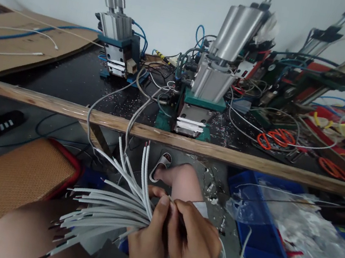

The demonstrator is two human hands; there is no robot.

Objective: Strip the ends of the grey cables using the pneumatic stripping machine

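Observation:
My left hand (149, 240) is closed round a fanned bundle of white cables (104, 212) with stripped ends, held over my lap below the bench edge. My right hand (193, 248) presses against it from the right, fingers pinched on the same bundle where the cables meet. Two cables stick up with red and black wire tips (147, 144). Straight ahead on the black bench stands a pneumatic stripping machine (210, 78) with white jaws (190, 126) facing me. My bare knees (24, 232) and a sandalled foot (162, 165) show below.
A second, smaller pneumatic machine (119, 44) stands back left. Orange-handled scissors (276, 137) lie at right among tangled wires. A blue crate (252, 223) with plastic bags and cable scraps sits on the floor right. A woven-topped stool (12, 183) is at left. A wooden rail (222, 152) edges the bench.

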